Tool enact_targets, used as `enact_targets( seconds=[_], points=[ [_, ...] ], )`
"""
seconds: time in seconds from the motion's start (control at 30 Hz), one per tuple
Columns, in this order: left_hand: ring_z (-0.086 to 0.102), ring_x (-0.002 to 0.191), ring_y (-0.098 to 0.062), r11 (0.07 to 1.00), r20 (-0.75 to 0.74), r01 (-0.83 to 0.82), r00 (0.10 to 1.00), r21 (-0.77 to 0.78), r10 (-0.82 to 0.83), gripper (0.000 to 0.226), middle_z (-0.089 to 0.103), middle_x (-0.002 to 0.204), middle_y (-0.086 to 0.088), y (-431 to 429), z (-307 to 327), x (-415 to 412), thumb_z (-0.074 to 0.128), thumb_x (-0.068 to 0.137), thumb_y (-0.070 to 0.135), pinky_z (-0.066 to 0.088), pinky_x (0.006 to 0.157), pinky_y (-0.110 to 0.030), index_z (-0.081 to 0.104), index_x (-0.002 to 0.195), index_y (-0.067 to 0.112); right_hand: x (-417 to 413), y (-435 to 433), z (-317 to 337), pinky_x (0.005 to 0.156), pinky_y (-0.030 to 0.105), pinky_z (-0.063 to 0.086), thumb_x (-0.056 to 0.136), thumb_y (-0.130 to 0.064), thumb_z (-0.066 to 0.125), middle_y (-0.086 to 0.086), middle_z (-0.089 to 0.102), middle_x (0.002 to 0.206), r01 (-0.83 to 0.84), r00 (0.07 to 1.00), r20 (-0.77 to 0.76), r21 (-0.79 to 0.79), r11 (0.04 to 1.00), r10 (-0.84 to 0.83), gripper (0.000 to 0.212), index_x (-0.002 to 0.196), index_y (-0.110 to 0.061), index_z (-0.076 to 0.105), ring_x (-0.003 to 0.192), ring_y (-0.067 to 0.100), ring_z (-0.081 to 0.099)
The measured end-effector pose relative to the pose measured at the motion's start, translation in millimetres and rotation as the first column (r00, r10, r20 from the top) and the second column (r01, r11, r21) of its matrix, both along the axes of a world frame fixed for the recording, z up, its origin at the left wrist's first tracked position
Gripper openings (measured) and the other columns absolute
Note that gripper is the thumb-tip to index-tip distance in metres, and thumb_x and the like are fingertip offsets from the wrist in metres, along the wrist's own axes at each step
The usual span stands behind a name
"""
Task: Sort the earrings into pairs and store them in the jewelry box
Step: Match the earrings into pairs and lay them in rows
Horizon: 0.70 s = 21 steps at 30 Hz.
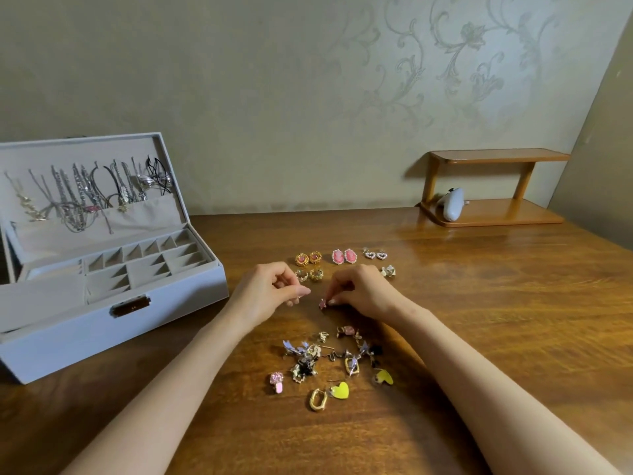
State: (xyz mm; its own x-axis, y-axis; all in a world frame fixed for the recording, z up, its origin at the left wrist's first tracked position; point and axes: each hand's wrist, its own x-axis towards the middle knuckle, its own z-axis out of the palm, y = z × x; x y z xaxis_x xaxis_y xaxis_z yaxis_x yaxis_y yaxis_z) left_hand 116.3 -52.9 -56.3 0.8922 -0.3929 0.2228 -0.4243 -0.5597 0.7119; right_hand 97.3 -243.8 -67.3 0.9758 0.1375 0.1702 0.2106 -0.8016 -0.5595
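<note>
Right hand (363, 291) pinches a pink earring (322, 303) — tiny, could slip into the pile (329, 361); left hand (270, 291) curled, contents unclear.

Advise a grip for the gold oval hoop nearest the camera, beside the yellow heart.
Probably pinch the hoop on its left long side, one finger in the open middle and one outside, coming down from above and the left. It lies flat on the table, so no edge stands up, and the yellow heart crowds its right.
</note>
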Motion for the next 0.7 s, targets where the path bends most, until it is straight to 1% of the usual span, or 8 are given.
enact_targets(
  seconds=[0.07, 0.1, 0.2, 0.27, 0.33, 0.43, 0.57, 0.7],
  points=[
    [0.059, 0.072, -0.011, 1.0, -0.033, 0.008, 0.999, 0.005, -0.008, 0.014, 0.065, 0.076, 0.001, 0, 0, 0, 0.076, 0.073, 0.018, 0.05, 0.07, -0.027, 0.065, 0.081, 0.015, -1, -3, 0, 0.067, 0.004, 0.041, 0.083, -0.004, 0.065, 0.001, 0.072, 0.091, 0.007, 1.0, 0.01, 0.017, 1.0, -0.007, 0.014, 0.088, -0.013, 0.074, 0.078, 0.003, 0.058],
    [0.057, 0.074, -0.011, 1.0, -0.034, 0.013, 0.999, 0.021, -0.012, 0.014, 0.063, 0.078, 0.001, 0, 0, 0, 0.076, 0.073, 0.015, 0.049, 0.069, -0.026, 0.064, 0.08, 0.016, -2, -3, 0, 0.067, 0.003, 0.039, 0.085, -0.006, 0.064, 0.0, 0.071, 0.09, 0.019, 0.999, 0.025, 0.033, 0.999, -0.02, 0.014, 0.09, -0.013, 0.074, 0.076, 0.001, 0.057],
    [0.056, 0.074, -0.01, 0.997, -0.005, 0.012, 1.0, 0.073, -0.011, 0.012, 0.062, 0.079, 0.003, -3, -3, -1, 0.074, 0.076, 0.017, 0.046, 0.065, -0.022, 0.062, 0.079, 0.019, -6, 3, -1, 0.073, 0.014, 0.046, 0.085, -0.026, 0.067, 0.0, 0.071, 0.09, 0.036, 0.997, 0.07, 0.065, 0.997, -0.04, 0.015, 0.093, -0.015, 0.074, 0.078, 0.006, 0.06],
    [0.054, 0.075, -0.005, 0.991, 0.011, 0.018, 1.0, 0.133, -0.019, 0.01, 0.06, 0.082, 0.008, -4, -5, 0, 0.071, 0.079, 0.02, 0.042, 0.063, -0.018, 0.062, 0.082, 0.02, -8, 9, -1, 0.077, 0.021, 0.049, 0.08, -0.032, 0.071, 0.001, 0.071, 0.091, 0.022, 0.997, 0.074, 0.057, 0.998, -0.027, 0.02, 0.091, -0.015, 0.074, 0.082, 0.01, 0.062],
    [0.057, 0.071, -0.003, 0.994, -0.026, 0.02, 1.0, 0.107, -0.017, 0.009, 0.061, 0.079, 0.007, -4, -5, 0, 0.07, 0.08, 0.017, 0.043, 0.058, -0.015, 0.062, 0.083, 0.019, -8, 12, 0, 0.081, 0.025, 0.05, 0.078, -0.026, 0.074, 0.002, 0.072, 0.093, 0.018, 0.997, 0.07, 0.031, 0.999, -0.02, 0.017, 0.09, -0.014, 0.075, 0.085, 0.011, 0.061],
    [0.061, 0.063, -0.003, 0.996, -0.03, -0.026, 0.999, 0.084, 0.028, 0.01, 0.065, 0.071, 0.003, -5, -5, 1, 0.072, 0.078, 0.017, 0.045, 0.056, -0.015, 0.062, 0.08, 0.017, -9, 12, 0, 0.081, 0.02, 0.046, 0.079, -0.014, 0.072, 0.003, 0.072, 0.095, 0.027, 0.997, 0.067, 0.03, 0.999, -0.029, 0.014, 0.093, -0.013, 0.075, 0.084, 0.007, 0.057],
    [0.057, 0.058, -0.001, 0.98, -0.015, -0.048, 0.999, 0.195, 0.052, 0.014, 0.063, 0.066, 0.007, -7, -5, 1, 0.071, 0.079, 0.027, 0.04, 0.055, -0.014, 0.064, 0.08, 0.014, -9, 14, -1, 0.088, 0.023, 0.047, 0.081, -0.012, 0.07, 0.004, 0.072, 0.1, 0.021, 0.997, 0.074, 0.049, 0.999, -0.025, 0.015, 0.095, -0.013, 0.075, 0.089, 0.007, 0.057],
    [0.054, 0.058, -0.004, 0.954, -0.119, 0.021, 0.993, 0.298, 0.016, 0.015, 0.062, 0.064, 0.005, -7, -1, 1, 0.068, 0.082, 0.029, 0.042, 0.057, -0.018, 0.063, 0.075, 0.017, -9, 16, 0, 0.091, 0.025, 0.048, 0.082, -0.012, 0.069, 0.004, 0.071, 0.103, -0.001, 0.997, 0.073, 0.037, 0.999, -0.002, 0.016, 0.097, -0.013, 0.074, 0.096, 0.011, 0.061]
  ],
)
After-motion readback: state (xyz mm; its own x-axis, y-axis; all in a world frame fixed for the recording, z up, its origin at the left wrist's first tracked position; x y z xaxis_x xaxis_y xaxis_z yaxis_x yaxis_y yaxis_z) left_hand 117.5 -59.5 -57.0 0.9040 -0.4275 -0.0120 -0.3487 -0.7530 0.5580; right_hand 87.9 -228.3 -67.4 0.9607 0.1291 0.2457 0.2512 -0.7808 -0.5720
